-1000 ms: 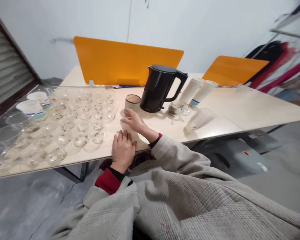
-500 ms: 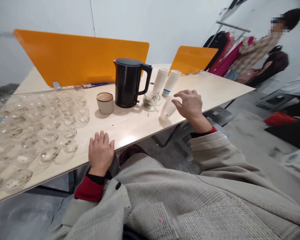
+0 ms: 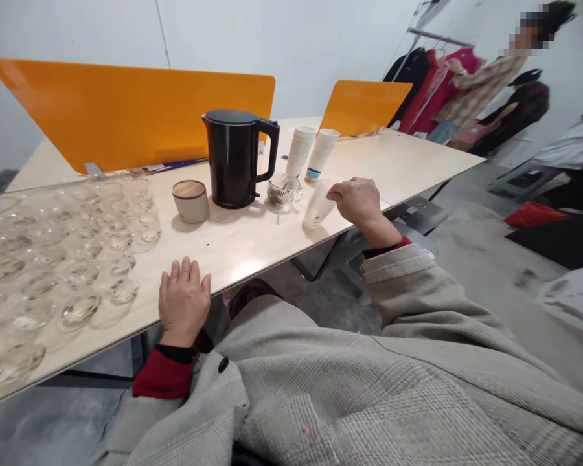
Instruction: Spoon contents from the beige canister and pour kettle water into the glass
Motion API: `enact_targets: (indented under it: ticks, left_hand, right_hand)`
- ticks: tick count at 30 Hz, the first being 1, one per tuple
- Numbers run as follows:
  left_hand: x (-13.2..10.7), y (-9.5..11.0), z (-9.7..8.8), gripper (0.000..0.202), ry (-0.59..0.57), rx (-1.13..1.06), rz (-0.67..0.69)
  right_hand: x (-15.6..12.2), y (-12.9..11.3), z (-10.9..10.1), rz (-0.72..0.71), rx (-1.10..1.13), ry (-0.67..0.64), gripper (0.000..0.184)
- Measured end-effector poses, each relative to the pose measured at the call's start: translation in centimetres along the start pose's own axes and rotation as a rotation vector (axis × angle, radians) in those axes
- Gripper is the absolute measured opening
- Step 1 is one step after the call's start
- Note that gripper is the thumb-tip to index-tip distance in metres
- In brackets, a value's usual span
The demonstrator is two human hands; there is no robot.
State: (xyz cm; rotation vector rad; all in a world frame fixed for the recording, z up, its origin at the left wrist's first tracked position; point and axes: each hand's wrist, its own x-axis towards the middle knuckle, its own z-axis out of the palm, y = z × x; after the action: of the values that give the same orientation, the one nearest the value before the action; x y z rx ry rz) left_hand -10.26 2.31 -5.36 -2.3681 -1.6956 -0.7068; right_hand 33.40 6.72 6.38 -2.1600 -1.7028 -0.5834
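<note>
My right hand (image 3: pixel 357 202) is closed in a pinch at the upper right rim of a tall clear tumbler (image 3: pixel 317 208), which stands near the table's front edge. The exact contact of the fingertips is hard to make out through the clear wall. Flat on the tabletop near the front edge lies my left hand (image 3: pixel 184 294), fingers stretched out and holding nothing. A ribbed glass cup (image 3: pixel 282 193) with a handle sits just left of the tumbler. Behind them are a black electric kettle (image 3: pixel 233 162) and two stacks of paper cups (image 3: pixel 301 149).
Many clear glasses (image 3: pixel 80 307) crowd the table's left side. A pale canister (image 3: pixel 191 204) with a wooden lid stands left of the kettle. Orange dividers (image 3: pixel 140 113) rise behind. At right, a person (image 3: pixel 486 90) in a checked shirt stands by a clothes rack.
My right hand's fingers have come together from a spread curve into a pinch at the tumbler's rim. My left hand stays flat. The whole view has shifted slightly.
</note>
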Motion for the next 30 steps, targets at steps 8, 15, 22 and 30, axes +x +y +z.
enact_targets:
  ticks: [8,15,22,30]
  left_hand:
    - [0.0,0.0,0.0,0.055,0.002,-0.009,0.002]
    - [-0.1,0.4,-0.4,0.054,-0.050,-0.012,-0.031]
    - [-0.2,0.5,-0.5,0.053,-0.062,0.001,-0.044]
    - [-0.2,0.5,-0.5,0.052,-0.086,0.002,-0.050]
  right_hand:
    - [0.4,0.0,-0.5,-0.023,0.080,0.067,0.029]
    - [-0.7,-2.1,-5.0,-0.005,0.028,0.147,0.031]
    - [-1.5,-9.5,-5.9,-0.311,0.436,0.199,0.029]
    - [-0.2,-22.3,1.7,-0.592,0.753,-0.196,0.025]
